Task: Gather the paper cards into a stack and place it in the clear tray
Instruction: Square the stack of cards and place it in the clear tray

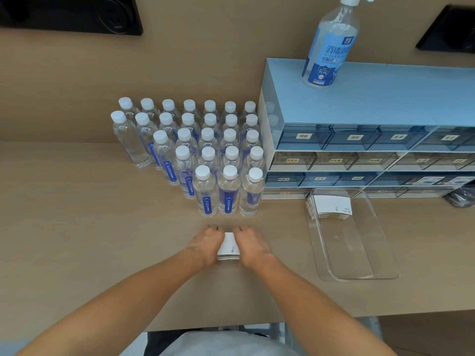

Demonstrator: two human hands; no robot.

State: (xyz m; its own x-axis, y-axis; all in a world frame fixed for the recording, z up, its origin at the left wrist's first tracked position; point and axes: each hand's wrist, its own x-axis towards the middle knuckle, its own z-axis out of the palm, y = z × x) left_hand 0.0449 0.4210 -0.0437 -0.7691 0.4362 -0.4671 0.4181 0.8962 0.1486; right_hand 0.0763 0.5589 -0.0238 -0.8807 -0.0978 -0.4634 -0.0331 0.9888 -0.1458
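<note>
A small stack of white paper cards [228, 246] lies on the tan table, squeezed between my two hands. My left hand [207, 244] presses its left side and my right hand [250, 245] presses its right side, fingers curled down at the far edge. To the right stands the clear tray [359, 265], long and rounded. Another stack of white cards [331, 205] rests in the tray's far end.
Several water bottles [205, 155] with white caps stand in rows just beyond my hands. A blue drawer cabinet [359, 140] sits at the back right with a spray bottle [331, 42] on top. The table's front edge is near my body.
</note>
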